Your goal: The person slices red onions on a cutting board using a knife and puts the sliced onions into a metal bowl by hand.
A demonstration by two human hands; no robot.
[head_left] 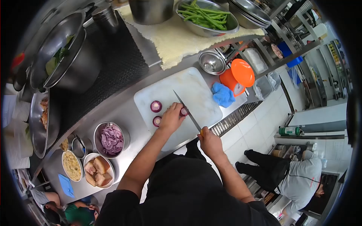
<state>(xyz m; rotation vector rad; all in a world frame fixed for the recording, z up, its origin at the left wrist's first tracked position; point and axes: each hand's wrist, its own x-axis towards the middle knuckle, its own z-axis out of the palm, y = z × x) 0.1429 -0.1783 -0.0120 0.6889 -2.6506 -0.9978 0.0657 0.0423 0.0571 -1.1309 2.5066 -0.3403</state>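
My right hand [210, 142] is closed around the handle of a long kitchen knife [188, 112], whose blade reaches up and left across the white cutting board [205, 88]. Under the fingertips of my left hand [172, 118] a piece of red onion [183, 112] is pressed to the board, right beside the blade. Two more red onion pieces, an upper one [155, 106] and a lower one [157, 121], lie on the board left of my left hand. The underside of the held onion is hidden.
Left of the board stand a pot of sliced red onion [110, 140] and a bowl of meat chunks [99, 171]. An orange container [230, 77] and blue cloth [223, 95] sit at right. Green beans [203, 16] fill a bowl behind. A person [301, 175] bends at far right.
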